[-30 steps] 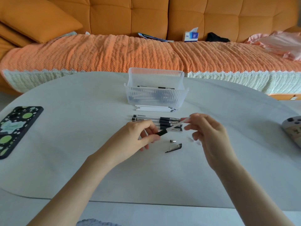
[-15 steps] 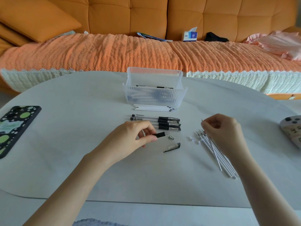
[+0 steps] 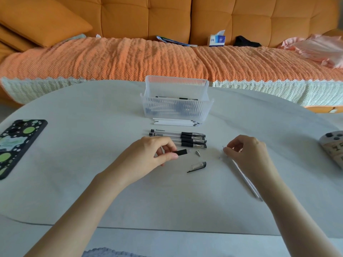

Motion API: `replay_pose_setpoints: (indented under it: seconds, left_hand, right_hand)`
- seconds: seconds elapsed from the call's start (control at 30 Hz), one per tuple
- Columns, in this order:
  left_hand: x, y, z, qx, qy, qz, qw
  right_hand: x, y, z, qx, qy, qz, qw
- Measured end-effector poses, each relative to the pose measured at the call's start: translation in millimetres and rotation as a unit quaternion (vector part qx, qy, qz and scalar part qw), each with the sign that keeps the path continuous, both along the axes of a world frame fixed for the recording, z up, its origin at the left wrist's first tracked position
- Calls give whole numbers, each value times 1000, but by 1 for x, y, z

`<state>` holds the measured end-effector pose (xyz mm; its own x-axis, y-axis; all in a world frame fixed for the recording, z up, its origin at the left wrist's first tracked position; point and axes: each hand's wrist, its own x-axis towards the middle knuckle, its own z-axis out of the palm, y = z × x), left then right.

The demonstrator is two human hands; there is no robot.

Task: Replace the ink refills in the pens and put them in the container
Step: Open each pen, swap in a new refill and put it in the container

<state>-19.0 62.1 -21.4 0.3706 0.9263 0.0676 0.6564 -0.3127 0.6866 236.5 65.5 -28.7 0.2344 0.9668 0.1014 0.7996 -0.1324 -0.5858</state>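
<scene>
Left hand [image 3: 148, 156]: pinching the pen barrel [image 3: 182, 152] by its black grip, open end aimed at 3 o'clock.
Right hand [image 3: 246, 154]: fingertips nipping a thin refill [image 3: 246, 180], which trails off toward 5 o'clock.
Container [image 3: 176, 110]: up at 12 o'clock, pens inside.
Loose pens [image 3: 185, 139]: between container and hands.
Cap [image 3: 198, 166]: on the table, 5 o'clock of the barrel.

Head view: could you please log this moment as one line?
left hand: holds pen barrel | right hand: pinches refill | cap, metal tip: on table | container: pens inside

refills [image 3: 246, 180] partly under right hand [image 3: 248, 154], phone [image 3: 18, 143] cropped
</scene>
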Motion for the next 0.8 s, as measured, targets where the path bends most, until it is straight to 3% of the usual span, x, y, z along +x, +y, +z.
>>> replay_pose_setpoints:
  seconds: [0.43, 0.6, 0.8]
  left_hand:
    - [-1, -1, 4, 2, -1, 3, 1000]
    - [-3, -1, 5, 2, -2, 14, 1000]
    - [-6, 0, 5, 6, 4, 15, 1000]
  right_hand:
    - [-13, 15, 14, 80, 25, 68, 994]
    - [-40, 57, 8, 56, -36, 156, 985]
    - [-55, 85, 6, 31, -114, 181, 976]
